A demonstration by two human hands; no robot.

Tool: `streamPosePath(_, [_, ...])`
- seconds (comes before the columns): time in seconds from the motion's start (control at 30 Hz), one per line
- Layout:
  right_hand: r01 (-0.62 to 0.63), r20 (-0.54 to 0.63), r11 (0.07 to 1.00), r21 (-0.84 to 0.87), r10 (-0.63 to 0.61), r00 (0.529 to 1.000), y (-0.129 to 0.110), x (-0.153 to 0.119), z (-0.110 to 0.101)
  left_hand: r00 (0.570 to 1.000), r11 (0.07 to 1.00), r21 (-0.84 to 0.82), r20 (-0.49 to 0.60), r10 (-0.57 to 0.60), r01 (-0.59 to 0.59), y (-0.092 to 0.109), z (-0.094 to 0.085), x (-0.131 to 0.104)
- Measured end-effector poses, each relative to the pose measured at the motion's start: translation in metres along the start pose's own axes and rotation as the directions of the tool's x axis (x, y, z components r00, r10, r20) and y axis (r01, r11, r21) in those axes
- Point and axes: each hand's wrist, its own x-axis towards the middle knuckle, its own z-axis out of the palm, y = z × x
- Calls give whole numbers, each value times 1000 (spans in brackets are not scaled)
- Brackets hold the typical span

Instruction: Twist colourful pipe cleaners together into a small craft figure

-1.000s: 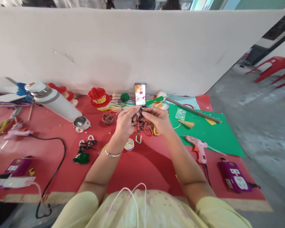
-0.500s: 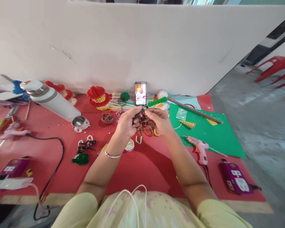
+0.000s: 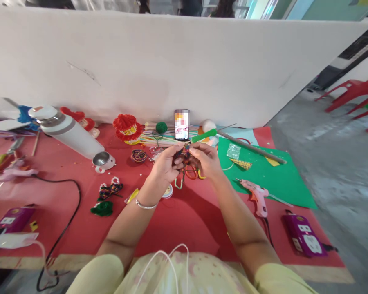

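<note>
Between my two hands is a small piece of dark multicoloured yarn (image 3: pixel 186 150), partly covered by my fingers. My left hand (image 3: pixel 168 162) pinches it from the left, and my right hand (image 3: pixel 206 158) has thumb and finger closed on its right side. Just beyond my fingertips lies a green-handled tool (image 3: pixel 204 135) with a thin metal shaft. Below the hands are a red carabiner-like ring (image 3: pixel 191 172) and a pale green clip (image 3: pixel 179 182). A white spool (image 3: pixel 167 192) sits partly behind my left wrist. A phone (image 3: pixel 182 125) stands upright behind the hands.
On the red-covered table (image 3: pixel 171 228), a white flask (image 3: pixel 70 132) and metal cup (image 3: pixel 103 161) stand left, near yarn bows (image 3: pixel 110 190). A pink glue gun (image 3: pixel 256 194) and purple power strip (image 3: pixel 305 234) lie right, beside a green sheet (image 3: pixel 288 185). A white partition (image 3: pixel 159 61) rises behind.
The camera view has tilted up slightly. Both hands remain together at the yarn piece, with the fingers shifted a little around it.
</note>
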Motion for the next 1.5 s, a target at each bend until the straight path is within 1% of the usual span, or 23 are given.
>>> streamPosePath(0.17, [15,6,1000,-7,-15,1000,0,0,-2,1000,1000,-1,-7,-12,12,-1,3,-1])
streamPosePath(0.33, [12,-33,999,-35,-13,999,2,1,-1,1000,1000,7,-12,-23,23,-2,5,-2])
streamPosePath(0.43, [16,-33,999,-51,-18,999,3,1,-2,1000,1000,12,-3,-28,28,-1,4,-2])
streamPosePath(0.7, [68,-25,996,-66,-70,997,6,1,-5,998,998,-21,8,-56,56,-2,5,-2])
streamPosePath(0.9, [55,-33,996,-72,-58,998,5,0,-4,999,999,-15,4,-37,37,-3,6,-4])
streamPosePath(1.07, [51,-62,997,-59,-55,997,4,0,-2,999,999,-15,6,-33,33,-3,5,-4])
streamPosePath(1.2, [70,-43,996,-46,-72,996,4,-1,-2,1000,999,-20,8,-30,30,-4,5,-4])
streamPosePath(1.33, [60,-54,997,-46,-63,997,6,0,-3,999,1000,-11,28,-22,23,-4,6,-6])
streamPosePath(1.5, [60,-75,997,-55,-64,995,9,1,-4,1000,1000,-6,16,-6,6,-4,8,-7])
